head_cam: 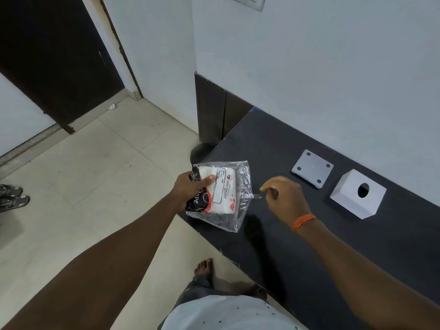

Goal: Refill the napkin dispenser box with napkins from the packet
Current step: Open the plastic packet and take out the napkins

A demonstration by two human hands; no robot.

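Note:
My left hand (190, 186) grips a clear plastic packet of white napkins (222, 195) by its black printed end, held over the left edge of the black counter (273, 234). My right hand (283, 196) pinches the packet's loose right corner between thumb and fingers. The white dispenser box (358, 195), with a round hole on top, stands on the counter to the right. Its flat white base plate (312, 168), with four dark dots, lies beside it, apart from the box.
A white wall runs behind the counter. Left of the counter is beige tiled floor (95, 175), with sandals (12, 196) at the far left, a dark door (54, 58) and a dark round object (202, 151) by the counter's corner. My bare feet (204, 267) stand at the counter edge.

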